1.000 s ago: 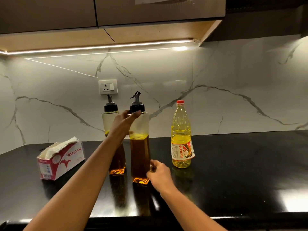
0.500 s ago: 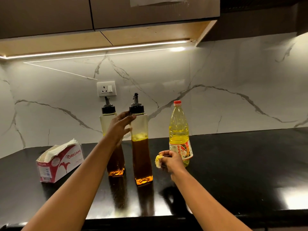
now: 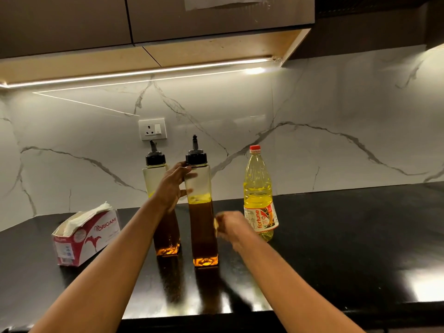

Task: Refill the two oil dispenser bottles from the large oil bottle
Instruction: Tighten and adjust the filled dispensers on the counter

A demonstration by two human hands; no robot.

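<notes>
Two tall clear dispenser bottles with black pour-spout caps stand on the black counter, each partly filled with dark amber oil. My left hand (image 3: 173,186) grips the upper clear part of the nearer, right-hand dispenser bottle (image 3: 203,227). The other dispenser bottle (image 3: 153,176) stands just behind my left wrist, partly hidden. My right hand (image 3: 231,225), blurred, pinches a small yellowish wad (image 3: 216,223) against the right side of the nearer dispenser at mid-height. The large oil bottle (image 3: 258,188), yellow with a red cap on, stands upright to the right.
A pink and white tissue box (image 3: 84,236) lies at the left with tissues sticking out. The glossy black counter (image 3: 348,236) runs to the right and meets a marble backsplash with a wall socket (image 3: 152,129). Cabinets hang overhead.
My right hand lifted from the base of the nearer dispenser to its mid-height, carrying the yellowish wad. My left hand kept its grip near the bottle's top.
</notes>
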